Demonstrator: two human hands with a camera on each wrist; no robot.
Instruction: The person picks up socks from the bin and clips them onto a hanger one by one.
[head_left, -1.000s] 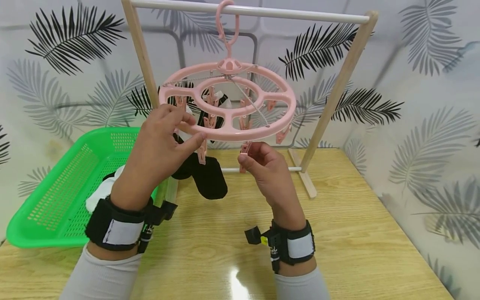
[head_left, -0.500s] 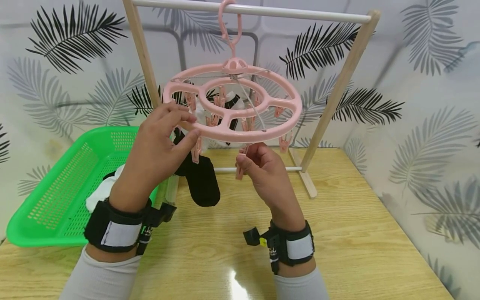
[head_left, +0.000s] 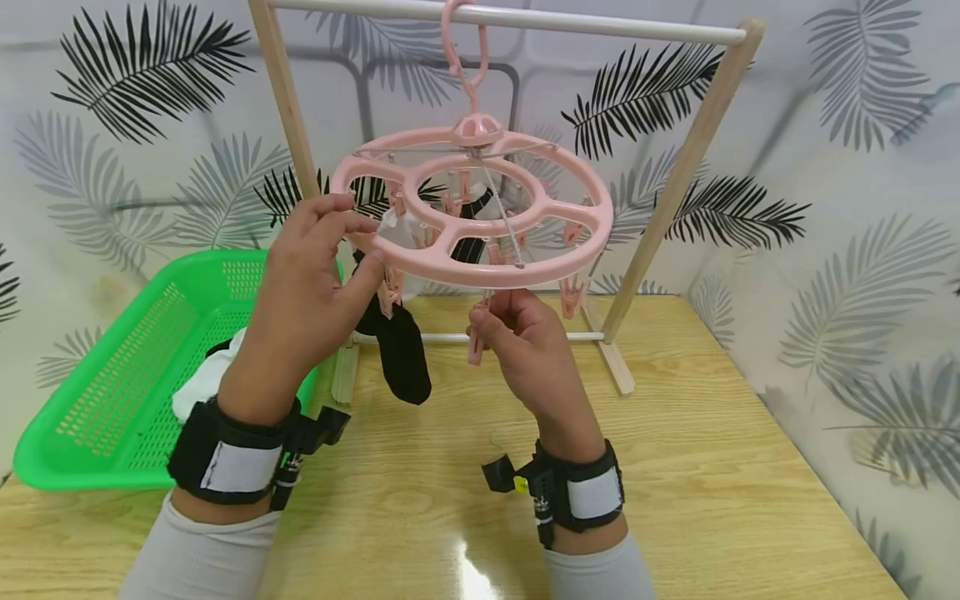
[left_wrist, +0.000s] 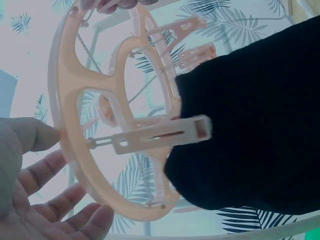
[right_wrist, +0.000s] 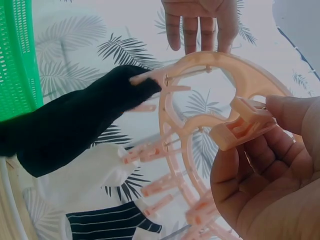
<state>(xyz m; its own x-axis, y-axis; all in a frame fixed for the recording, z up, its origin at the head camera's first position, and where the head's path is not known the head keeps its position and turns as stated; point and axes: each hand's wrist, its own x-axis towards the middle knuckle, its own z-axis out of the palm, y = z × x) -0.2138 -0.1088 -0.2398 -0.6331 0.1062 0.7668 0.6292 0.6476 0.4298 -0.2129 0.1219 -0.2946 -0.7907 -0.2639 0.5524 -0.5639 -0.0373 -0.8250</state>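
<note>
A round pink clip hanger [head_left: 435, 264] hangs by its hook from the rack's white bar. My left hand [head_left: 303, 279] touches the near left of its rim, with thumb and fairly straight fingertips along the outer edge. Below the near rim my right hand [head_left: 528, 342] pinches a pink clothespin [right_wrist: 245, 125] between thumb and fingers; nothing shows in its jaws. A black sock [head_left: 405, 358] hangs from a clip beside the left hand. Farther round, a white sock [right_wrist: 80, 170] and a black sock with white stripes [right_wrist: 107, 220] hang from other clips.
A green basket [head_left: 142, 342] with white and black cloth [head_left: 206, 383] inside stands at the left. The rack's wooden posts [head_left: 682, 175] rise on both sides of the hanger. A wooden table [head_left: 712, 467] lies below, with a leaf-patterned backdrop behind.
The hanger has shifted right and turned a little, bringing the black sock narrower and slightly left. The right hand keeps its clothespin, now tilted and a bit left; the left hand has eased left.
</note>
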